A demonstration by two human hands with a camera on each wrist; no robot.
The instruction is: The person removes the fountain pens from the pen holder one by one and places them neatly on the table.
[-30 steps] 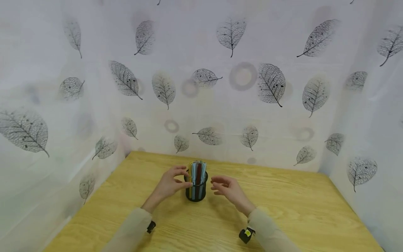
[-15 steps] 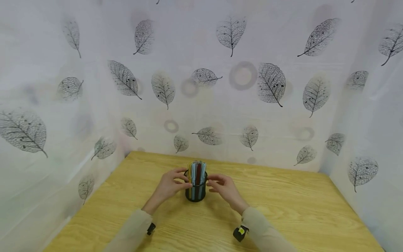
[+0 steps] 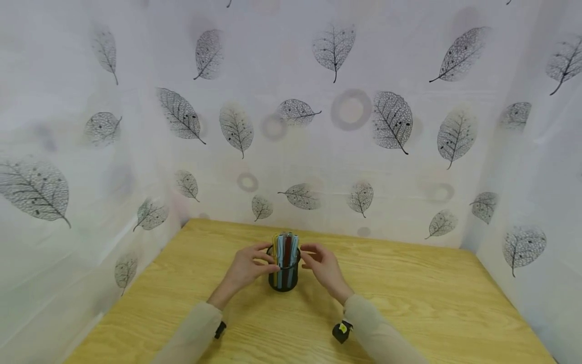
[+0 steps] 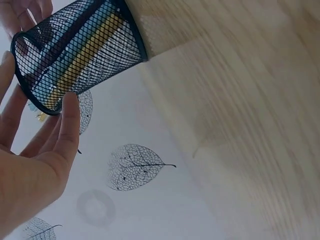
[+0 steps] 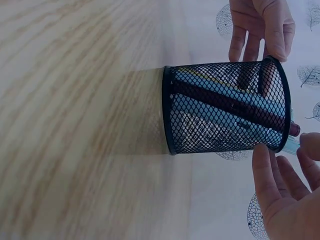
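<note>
A black wire-mesh pen holder (image 3: 283, 280) stands upright on the wooden table, with several pens (image 3: 287, 250) in light blue, yellow and dark red inside. My left hand (image 3: 246, 265) is at its left side, thumb across the front rim and fingers curved round the side. From the right comes my right hand (image 3: 325, 268), fingertips right at the rim and fingers loosely bent. In the right wrist view, the index fingertip (image 5: 260, 152) meets the mesh just below the rim. The pens' lower ends show through the mesh.
The light wooden table (image 3: 409, 298) spreads out around the pen holder. A white leaf-printed curtain (image 3: 309, 151) hangs behind the table and along both sides. Each wrist carries a small black device, the right one (image 3: 342, 332) with a yellow mark.
My right hand has moved left from beside the pen holder until its fingertips reach the rim. My left hand has stayed almost in place at the left side.
</note>
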